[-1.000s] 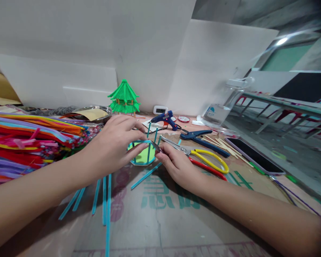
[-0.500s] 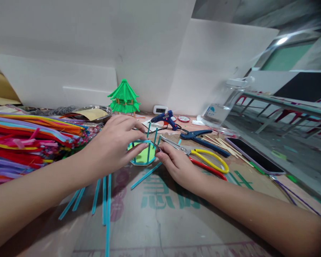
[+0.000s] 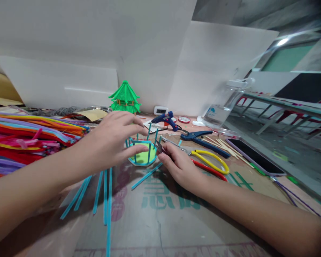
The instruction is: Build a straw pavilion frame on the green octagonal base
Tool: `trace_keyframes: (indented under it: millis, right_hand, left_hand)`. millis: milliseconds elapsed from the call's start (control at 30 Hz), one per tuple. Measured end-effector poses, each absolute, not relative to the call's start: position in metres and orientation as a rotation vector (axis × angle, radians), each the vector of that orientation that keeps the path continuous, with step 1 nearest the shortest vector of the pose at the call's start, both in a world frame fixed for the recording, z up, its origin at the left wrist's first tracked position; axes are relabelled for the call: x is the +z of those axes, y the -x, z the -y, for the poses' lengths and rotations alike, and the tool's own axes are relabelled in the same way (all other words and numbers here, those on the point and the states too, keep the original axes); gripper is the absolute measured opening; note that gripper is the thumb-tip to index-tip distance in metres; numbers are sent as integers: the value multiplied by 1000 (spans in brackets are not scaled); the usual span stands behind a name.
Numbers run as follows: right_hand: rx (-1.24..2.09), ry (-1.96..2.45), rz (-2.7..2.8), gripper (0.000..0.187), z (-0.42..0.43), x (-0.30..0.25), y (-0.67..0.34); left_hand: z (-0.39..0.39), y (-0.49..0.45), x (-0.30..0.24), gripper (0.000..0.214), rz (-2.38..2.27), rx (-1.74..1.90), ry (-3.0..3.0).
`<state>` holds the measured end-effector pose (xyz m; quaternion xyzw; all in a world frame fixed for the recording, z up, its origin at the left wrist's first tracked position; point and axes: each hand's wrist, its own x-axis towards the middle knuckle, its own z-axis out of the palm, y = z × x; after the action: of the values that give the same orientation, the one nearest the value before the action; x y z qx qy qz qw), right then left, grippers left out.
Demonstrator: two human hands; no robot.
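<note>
A small model with a green base and upright teal sticks stands on the cardboard mat. My left hand hovers over its left side, fingers spread and slightly curled, thumb near the base rim, holding nothing I can see. My right hand rests just right of the model, fingers pinched on small metal tweezers whose tip points at the sticks. A loose teal stick lies in front of the model.
Several teal sticks lie at the near left. A heap of coloured pipe cleaners fills the left. Yellow-and-red scissors, blue pliers, a glue gun, a phone and a green pagoda model lie beyond.
My left hand has lifted off the model's top ring and opened, fingers now spread above it. The right hand with the tweezers has hardly moved.
</note>
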<state>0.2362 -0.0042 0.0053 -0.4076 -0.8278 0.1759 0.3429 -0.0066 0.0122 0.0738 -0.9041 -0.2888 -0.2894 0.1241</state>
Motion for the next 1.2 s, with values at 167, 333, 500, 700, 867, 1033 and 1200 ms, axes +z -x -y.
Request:
trace_keyframes:
  millis: [167,333,500,700,867,1033,1200]
  right_hand:
    - [262,819,2385,31,17,13,-245]
    - [33,622,2580,46,20,13,-243]
    - [-16,729,2522,28,13,11,-241]
    - [109,892,2433,19,6,8,-240]
    - [110,879,2444,19,7,7,-239]
    - [108,876,2452,19,6,9,-239]
    - [111,885,2454,19,6,8,-238]
  left_hand:
    - [-16,25,98,22,873,-963,2586]
    - [-15,31,102,22,920,-820,2638]
    - [-13,32,104,20,971,-699,2738]
    - [-14,30,102,22,824,-638,2756]
    - [-15,28,101,26,694,-587,2702]
    - [-15,28,101,24,633,-536,2679]
    - [-14,26,101,24,665,-520,2653]
